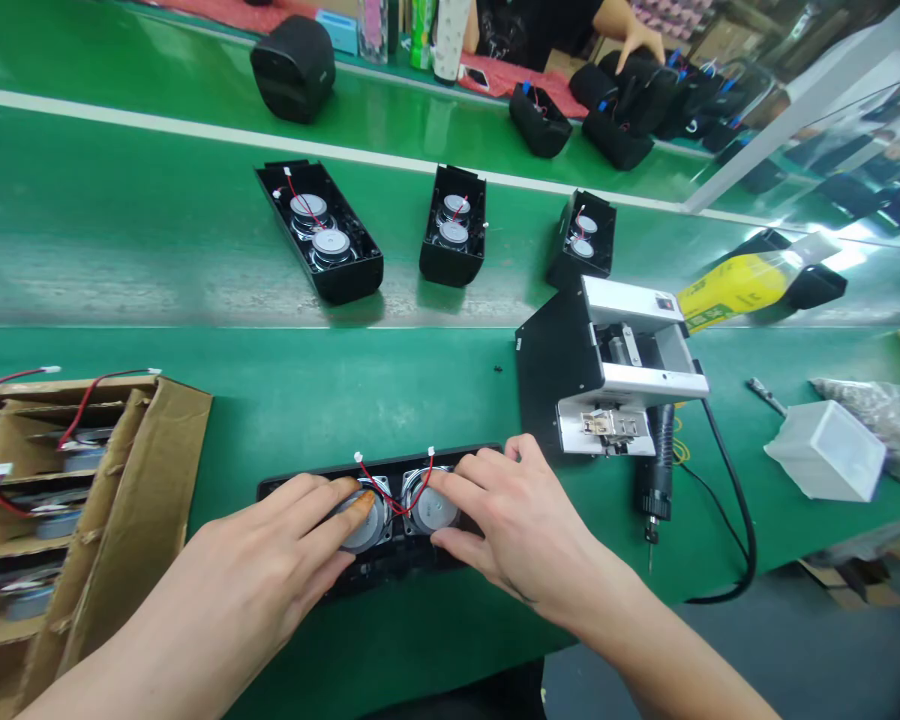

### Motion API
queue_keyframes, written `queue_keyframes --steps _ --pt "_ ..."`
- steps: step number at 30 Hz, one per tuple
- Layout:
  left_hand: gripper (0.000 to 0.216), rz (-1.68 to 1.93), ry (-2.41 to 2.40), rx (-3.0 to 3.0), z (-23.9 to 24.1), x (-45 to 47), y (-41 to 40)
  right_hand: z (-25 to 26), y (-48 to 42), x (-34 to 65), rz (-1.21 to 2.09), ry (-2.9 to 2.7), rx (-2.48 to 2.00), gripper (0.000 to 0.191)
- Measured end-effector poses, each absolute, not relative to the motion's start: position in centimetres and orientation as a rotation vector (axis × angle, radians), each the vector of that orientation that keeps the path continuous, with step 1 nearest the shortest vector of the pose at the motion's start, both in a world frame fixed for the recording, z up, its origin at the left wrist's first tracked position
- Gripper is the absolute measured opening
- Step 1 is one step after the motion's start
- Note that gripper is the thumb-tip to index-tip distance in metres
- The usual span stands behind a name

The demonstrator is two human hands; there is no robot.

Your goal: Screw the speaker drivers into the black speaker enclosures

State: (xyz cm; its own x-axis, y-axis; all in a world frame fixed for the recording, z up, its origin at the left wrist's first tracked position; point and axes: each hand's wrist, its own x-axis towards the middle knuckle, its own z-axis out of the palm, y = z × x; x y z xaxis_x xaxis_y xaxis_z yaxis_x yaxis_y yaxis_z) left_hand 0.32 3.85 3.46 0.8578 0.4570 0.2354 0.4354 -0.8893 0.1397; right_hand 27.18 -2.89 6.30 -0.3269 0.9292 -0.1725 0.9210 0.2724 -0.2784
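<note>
A black speaker housing (409, 560) lies lengthwise on the green bench in front of me. Two round grey speaker drivers sit side by side in it, with thin red and black wires and small white plugs sticking up between them. The fingers of my left hand (277, 550) are closed around the left speaker driver (375, 528). My right hand (514, 520) grips the right speaker driver (431, 512) with thumb and fingers at its edge. My fingers hide parts of both drivers' rims.
A cardboard box (142, 500) of wired drivers stands at left. At right are a screw feeder (547, 375), an electric screwdriver (654, 480) and a white container (825, 450). Several housings, including one with drivers (326, 240), line the belt. Across it, another person's hand (641, 40) touches black housings.
</note>
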Motion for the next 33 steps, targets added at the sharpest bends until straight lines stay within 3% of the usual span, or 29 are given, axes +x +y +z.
queue_keyframes --steps 33 --pt "0.052 0.397 0.727 3.037 3.67 0.78 3.56 6.59 -2.86 26.82 0.486 -2.518 -1.835 0.036"
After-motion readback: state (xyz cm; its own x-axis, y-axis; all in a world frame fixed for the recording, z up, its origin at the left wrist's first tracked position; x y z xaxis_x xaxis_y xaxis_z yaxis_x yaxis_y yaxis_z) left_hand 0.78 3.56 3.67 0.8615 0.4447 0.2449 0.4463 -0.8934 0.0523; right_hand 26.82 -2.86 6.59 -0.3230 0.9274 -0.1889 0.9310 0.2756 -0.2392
